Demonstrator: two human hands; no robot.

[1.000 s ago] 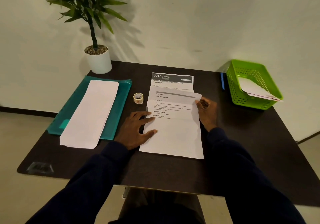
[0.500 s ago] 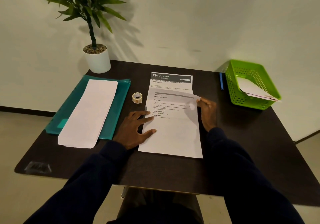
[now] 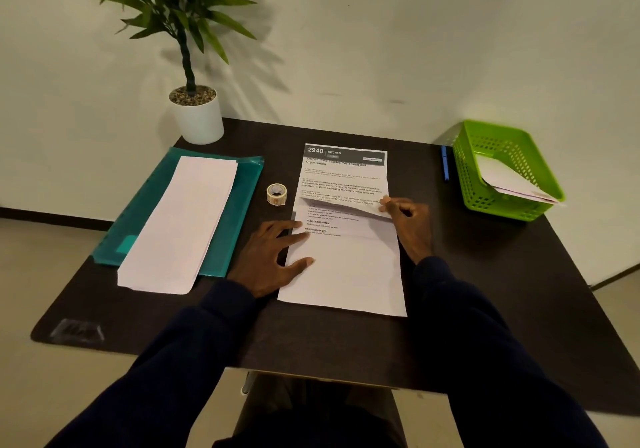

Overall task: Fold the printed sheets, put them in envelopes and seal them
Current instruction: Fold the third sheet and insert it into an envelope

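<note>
- Pressed the top printed sheet (image 3: 346, 274) down near its left edge with the left hand (image 3: 273, 257), fingers straight and spread wide, probably to stop the paper from sliding during the fold.
- Pinched the upper right corner of that sheet between thumb and fingers of the right hand (image 3: 407, 219) and raised it off the paper below; judged as the beginning of a fold toward the lower part of the frame.
- Found this sheet in the centre of the dark table (image 3: 485, 291), lying over a second printed sheet (image 3: 346, 173) that showed above it.
- Read on the second sheet "2940", "KITCHEN" and a title like "Kitchen Consumables Restocking and Organization"; on the top sheet "TASK DESCRIPTION" and "REQUIRED PROPS". Could not read the smaller lines.
- Noted a stack of envelopes (image 3: 180, 225) on a teal plastic folder (image 3: 240, 205) at centre left, near the left hand, likely ready for the next step.
- Noted a small roll (image 3: 276, 194) just beside the sheets, tape or stickers, could not tell which; probably meant for sealing.
- Noted a green basket (image 3: 502, 208) at the right, with an envelope inside, seemingly for finished letters, and a blue pen (image 3: 445, 167) just left of it.
</note>
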